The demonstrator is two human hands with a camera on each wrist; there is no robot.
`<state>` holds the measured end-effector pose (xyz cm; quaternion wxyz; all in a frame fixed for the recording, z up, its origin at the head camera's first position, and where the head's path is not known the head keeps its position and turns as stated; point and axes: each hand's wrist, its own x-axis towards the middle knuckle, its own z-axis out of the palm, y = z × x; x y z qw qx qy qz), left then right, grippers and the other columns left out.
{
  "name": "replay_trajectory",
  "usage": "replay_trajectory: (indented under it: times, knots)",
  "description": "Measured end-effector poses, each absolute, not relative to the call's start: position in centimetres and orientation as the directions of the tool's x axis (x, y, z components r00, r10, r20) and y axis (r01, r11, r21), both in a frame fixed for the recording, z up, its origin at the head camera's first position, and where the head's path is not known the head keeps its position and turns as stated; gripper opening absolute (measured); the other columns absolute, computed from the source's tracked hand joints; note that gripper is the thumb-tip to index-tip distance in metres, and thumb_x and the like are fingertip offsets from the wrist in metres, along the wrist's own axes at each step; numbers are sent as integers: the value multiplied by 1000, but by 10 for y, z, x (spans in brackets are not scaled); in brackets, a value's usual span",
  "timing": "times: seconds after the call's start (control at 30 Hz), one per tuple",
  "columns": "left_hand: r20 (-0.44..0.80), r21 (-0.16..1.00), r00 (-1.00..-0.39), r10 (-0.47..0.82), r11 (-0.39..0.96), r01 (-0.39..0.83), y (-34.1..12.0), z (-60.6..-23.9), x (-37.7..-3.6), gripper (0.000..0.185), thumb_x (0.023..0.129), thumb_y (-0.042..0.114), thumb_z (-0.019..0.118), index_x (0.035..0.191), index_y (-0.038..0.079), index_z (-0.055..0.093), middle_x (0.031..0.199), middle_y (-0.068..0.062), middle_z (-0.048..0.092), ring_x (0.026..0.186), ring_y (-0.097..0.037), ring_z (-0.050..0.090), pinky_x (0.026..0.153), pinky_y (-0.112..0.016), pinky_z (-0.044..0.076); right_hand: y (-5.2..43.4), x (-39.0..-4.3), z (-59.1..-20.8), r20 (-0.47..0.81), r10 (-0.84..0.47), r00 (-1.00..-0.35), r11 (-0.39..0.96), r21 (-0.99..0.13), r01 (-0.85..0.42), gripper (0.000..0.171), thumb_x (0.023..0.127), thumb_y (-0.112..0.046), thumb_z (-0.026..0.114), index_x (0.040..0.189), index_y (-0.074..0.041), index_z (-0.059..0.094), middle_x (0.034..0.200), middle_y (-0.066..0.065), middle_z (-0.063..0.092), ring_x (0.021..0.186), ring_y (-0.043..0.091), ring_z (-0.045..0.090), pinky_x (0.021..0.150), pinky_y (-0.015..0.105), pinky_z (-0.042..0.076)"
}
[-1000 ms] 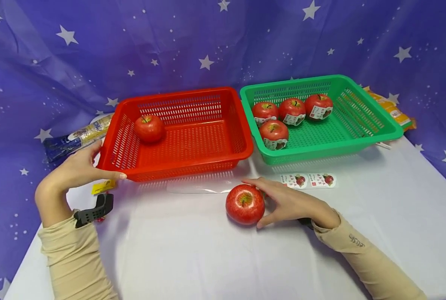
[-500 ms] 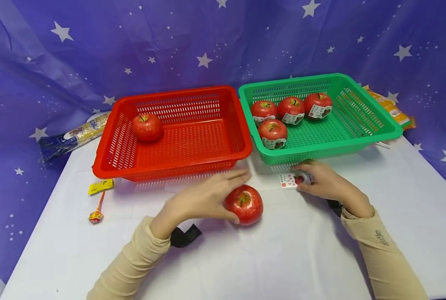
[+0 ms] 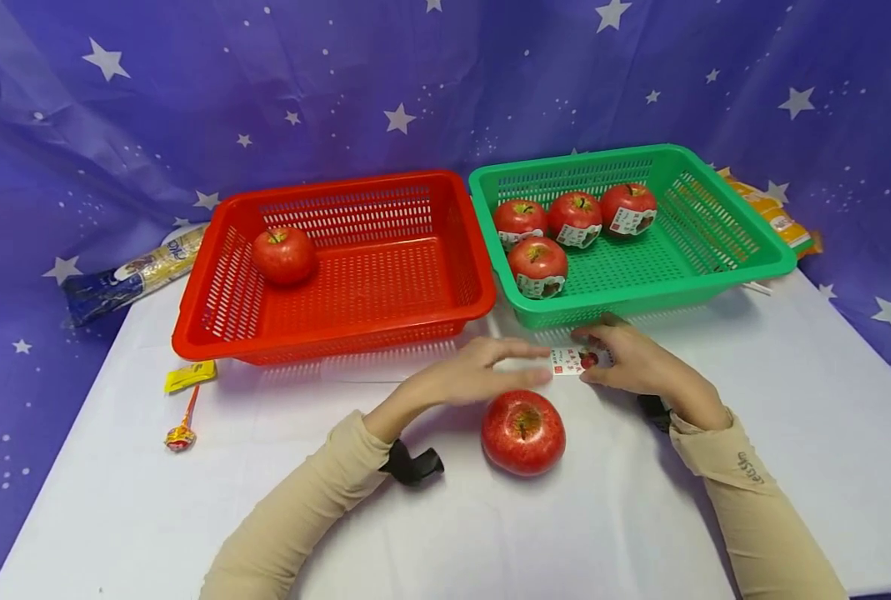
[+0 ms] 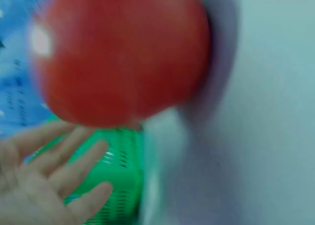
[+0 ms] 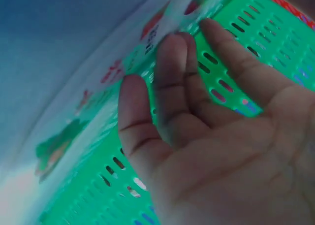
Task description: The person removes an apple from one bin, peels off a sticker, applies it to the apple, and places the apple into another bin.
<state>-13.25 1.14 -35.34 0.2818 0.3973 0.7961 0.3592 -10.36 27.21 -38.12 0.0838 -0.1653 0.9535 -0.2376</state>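
A loose red apple (image 3: pixel 523 432) sits on the white table (image 3: pixel 190 517), close to me; it fills the left wrist view as a blurred red apple (image 4: pixel 123 52). Just behind it, my left hand (image 3: pixel 483 375) reaches right with straight fingers and holds nothing; its tips are at the end of the sticker sheet (image 3: pixel 568 361). My right hand (image 3: pixel 633 362) lies over that sheet, in front of the green basket (image 3: pixel 745 271). In the right wrist view, the relaxed fingers (image 5: pixel 167 87) touch the sticker sheet (image 5: pixel 118 67). The thumb is hidden.
The green basket holds several labelled apples (image 3: pixel 538 265). Left of it, a red basket (image 3: pixel 205 337) holds one apple (image 3: pixel 283 254). A noodle packet (image 3: pixel 130 275), a yellow sachet (image 3: pixel 188 377) and a lollipop (image 3: pixel 180 435) lie at the left. An orange packet (image 3: pixel 775 217) lies behind the green basket.
My left hand left the red basket, touched the apple, then moved past it toward the sticker sheet. My right hand let go of the apple and went onto the sheet.
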Motion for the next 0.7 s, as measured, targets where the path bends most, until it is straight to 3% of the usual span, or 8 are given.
replay_trajectory:
  times: [0.07, 0.13, 0.23, 0.4, 0.5, 0.6, 0.7]
  knots:
    - [-180, 822, -605, 776, 456, 341, 21, -360, -143, 52, 96, 45, 51, 137, 13, 54, 141, -1, 54, 133, -18, 47, 109, -39, 39, 272, -105, -382, -109, -341, -934, 825, -510, -241, 50, 76, -11, 78, 119, 7, 58, 97, 15, 60, 85, 25, 54, 75, 40, 46]
    - [-199, 795, -646, 737, 507, 333, 30, -368, -151, 51, 98, 44, 50, 135, 9, 56, 138, -5, 57, 129, -20, 52, 107, -37, 42, 272, -106, -383, -134, -335, -933, 815, -537, -216, 46, 77, -10, 78, 116, 6, 58, 88, 10, 58, 78, 19, 50, 69, 34, 42]
    - [-189, 715, -667, 721, 566, 409, 41, -378, -157, 48, 94, 35, 60, 129, 3, 59, 130, -10, 62, 120, -21, 58, 102, -33, 46, 272, -107, -383, -150, -340, -928, 804, -558, -205, 41, 78, -11, 78, 112, 3, 59, 84, 7, 54, 75, 17, 46, 66, 30, 39]
    - [-150, 554, -722, 675, 662, 504, 50, -389, -155, 43, 81, 34, 76, 110, 4, 67, 99, -7, 65, 94, -18, 55, 79, -27, 49, 271, -107, -385, -140, -375, -916, 794, -560, -239, 31, 79, -9, 76, 104, 0, 61, 78, 3, 52, 71, 15, 43, 63, 27, 36]
    - [-167, 562, -727, 667, 670, 486, 51, -392, -155, 45, 78, 35, 79, 109, 6, 65, 86, -3, 61, 79, -14, 51, 65, -22, 45, 270, -107, -386, -106, -396, -912, 792, -542, -281, 23, 79, -7, 75, 98, -2, 63, 75, 1, 51, 68, 13, 43, 61, 25, 36]
    - [-202, 638, -693, 692, 630, 443, 51, -393, -158, 40, 78, 32, 79, 106, 6, 66, 77, -1, 60, 69, -11, 49, 59, -19, 40, 268, -106, -386, -46, -401, -915, 798, -508, -324, 18, 80, -6, 74, 95, -4, 64, 75, 1, 53, 69, 14, 45, 62, 26, 37]
    - [-224, 718, -647, 729, 572, 396, 49, -392, -163, 28, 82, 28, 76, 97, 5, 68, 75, 2, 57, 69, -8, 48, 60, -16, 39, 265, -105, -385, 21, -395, -918, 782, -517, -348, 23, 80, -3, 73, 101, 0, 64, 83, 5, 59, 75, 16, 52, 67, 30, 44]
